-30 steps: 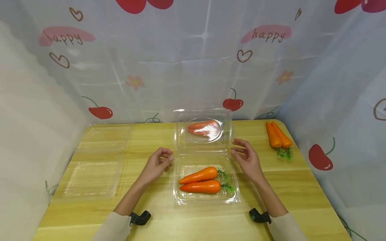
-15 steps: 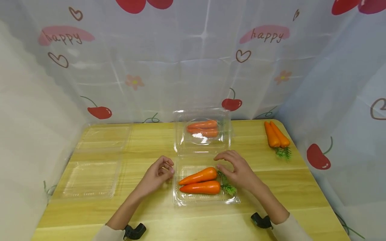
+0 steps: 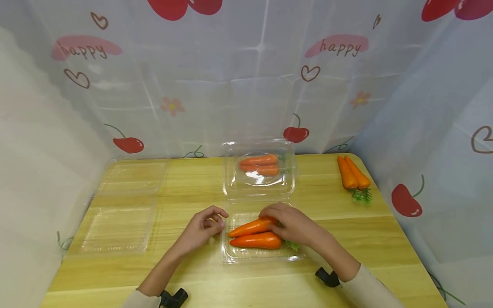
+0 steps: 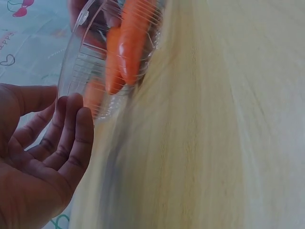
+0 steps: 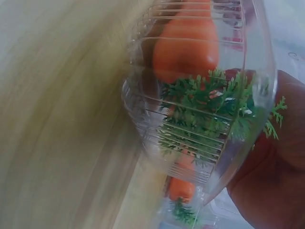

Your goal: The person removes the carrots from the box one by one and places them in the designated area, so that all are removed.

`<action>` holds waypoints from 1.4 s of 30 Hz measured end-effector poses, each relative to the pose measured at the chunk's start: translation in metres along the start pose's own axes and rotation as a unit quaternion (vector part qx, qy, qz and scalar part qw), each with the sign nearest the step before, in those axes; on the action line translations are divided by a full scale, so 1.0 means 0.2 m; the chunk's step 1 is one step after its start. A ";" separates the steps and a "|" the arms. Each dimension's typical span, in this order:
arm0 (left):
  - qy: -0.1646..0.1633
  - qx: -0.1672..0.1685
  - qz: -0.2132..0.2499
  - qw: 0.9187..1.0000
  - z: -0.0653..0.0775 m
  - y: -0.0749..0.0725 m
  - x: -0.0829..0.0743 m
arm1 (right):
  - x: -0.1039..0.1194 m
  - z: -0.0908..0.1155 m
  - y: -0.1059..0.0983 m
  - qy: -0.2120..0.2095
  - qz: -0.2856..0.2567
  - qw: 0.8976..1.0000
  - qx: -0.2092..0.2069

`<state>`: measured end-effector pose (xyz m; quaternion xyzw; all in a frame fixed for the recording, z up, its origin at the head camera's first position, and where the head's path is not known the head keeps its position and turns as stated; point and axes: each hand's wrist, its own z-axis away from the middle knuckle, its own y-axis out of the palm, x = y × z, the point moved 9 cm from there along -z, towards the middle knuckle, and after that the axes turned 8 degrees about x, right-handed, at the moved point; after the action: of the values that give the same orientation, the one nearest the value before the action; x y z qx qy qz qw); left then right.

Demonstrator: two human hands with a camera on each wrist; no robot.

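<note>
In the head view two orange carrots with green tops lie side by side in the base of an open clear plastic clamshell container [image 3: 262,259]. My right hand [image 3: 290,224] covers the thick end of the far carrot [image 3: 246,228], fingers over its back and thumb toward the near carrot [image 3: 256,241]. Its green top [image 5: 200,102] shows through the ridged wall in the right wrist view. My left hand [image 3: 202,229] is at the container's left side with loosely bent fingers. In the left wrist view its fingertips [image 4: 81,114] overlap the rim.
Two carrot shapes [image 3: 259,161] show through the opened lid [image 3: 231,188]. Another open clear container [image 3: 115,250] lies on the left of the wooden table [image 3: 185,179]. Two more carrots [image 3: 352,173] lie at the back right corner, and a printed curtain [image 3: 231,98] hangs behind.
My right hand has moved left from beside the container onto the far carrot's thick end. My left hand has shifted slightly nearer, up to the container's left rim.
</note>
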<state>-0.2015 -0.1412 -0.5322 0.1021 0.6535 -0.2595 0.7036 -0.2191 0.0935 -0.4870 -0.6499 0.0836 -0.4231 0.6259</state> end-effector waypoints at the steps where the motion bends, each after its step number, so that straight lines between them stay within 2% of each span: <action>1: -0.002 -0.001 0.002 1.000 0.00 0.00 0.00 | 0.00 -0.01 0.01 0.001 0.000 1.000 0.005; 7: -0.013 -0.005 0.004 1.000 0.00 0.00 0.01 | -0.02 -0.03 0.03 0.003 -0.022 0.999 0.028; 18: 0.000 0.013 0.039 0.999 0.00 0.03 0.01 | -0.08 -0.04 0.05 0.035 -0.058 0.997 0.049; 28: -0.005 0.011 0.048 0.999 0.00 0.04 0.02 | -0.08 -0.02 0.02 0.028 -0.045 0.998 0.018; 35: -0.002 0.007 0.046 0.999 0.00 0.04 0.02 | -0.08 0.02 -0.02 0.020 -0.045 0.998 -0.028; 42: 0.000 0.007 0.051 0.999 0.00 0.04 0.02 | -0.12 0.08 -0.08 0.000 -0.116 0.989 -0.090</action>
<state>-0.1963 -0.1354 -0.5379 0.1401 0.6457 -0.2272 0.7154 -0.2305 0.1232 -0.4808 -0.7090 0.0456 -0.4833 0.5116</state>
